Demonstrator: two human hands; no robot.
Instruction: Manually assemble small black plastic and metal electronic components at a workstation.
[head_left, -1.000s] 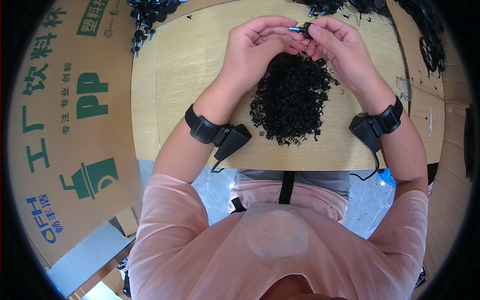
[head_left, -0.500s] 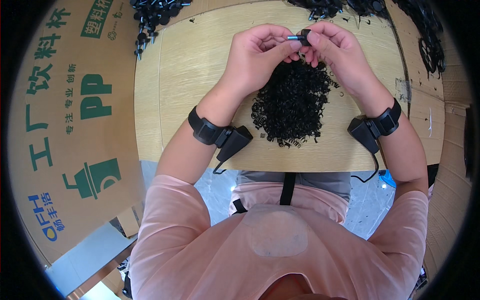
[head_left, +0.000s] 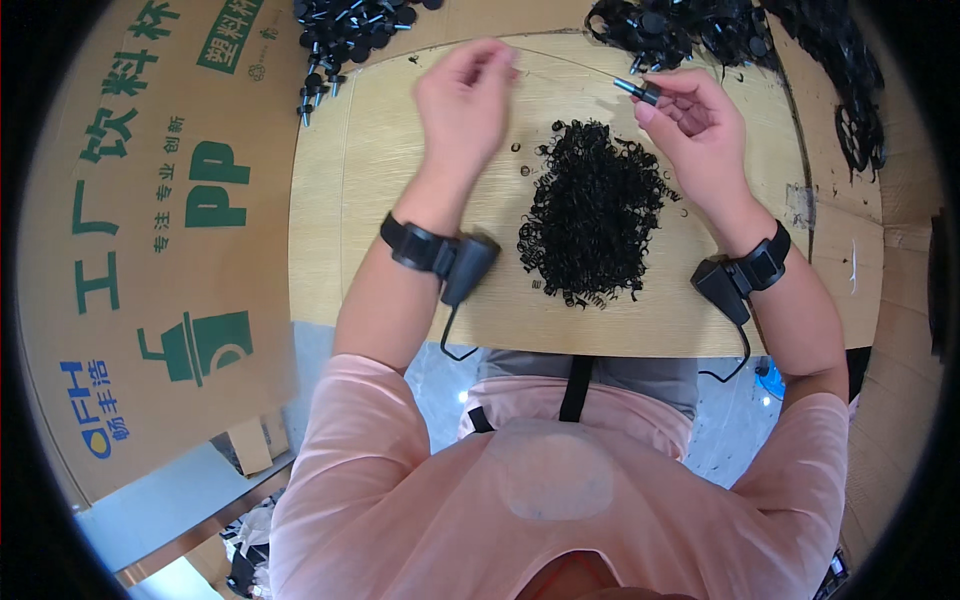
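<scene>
My right hand (head_left: 695,130) pinches a black knob-headed screw (head_left: 640,92), its bare metal shank pointing left. Away to the left, my left hand (head_left: 463,98) is closed with thumb and fingers together, slightly smeared by motion. A thin dark strand (head_left: 565,60) stretches from its fingertips toward the screw's shank. Whether the strand is still joined to the screw I cannot tell. Below and between the hands lies a heap of small curly black strips (head_left: 590,215) on the pale wooden table (head_left: 400,300).
More black-headed screws (head_left: 350,40) are piled at the far left. Black screws with strips (head_left: 680,30) lie at the far right, near a bundle of black bands (head_left: 855,110). A cardboard box wall (head_left: 160,290) borders the left side. Cables hang from both wrist straps.
My hands have parted: the left has moved left, drawing out a thin strand, and the right has shifted slightly right and nearer with the screw. The view has shifted a little.
</scene>
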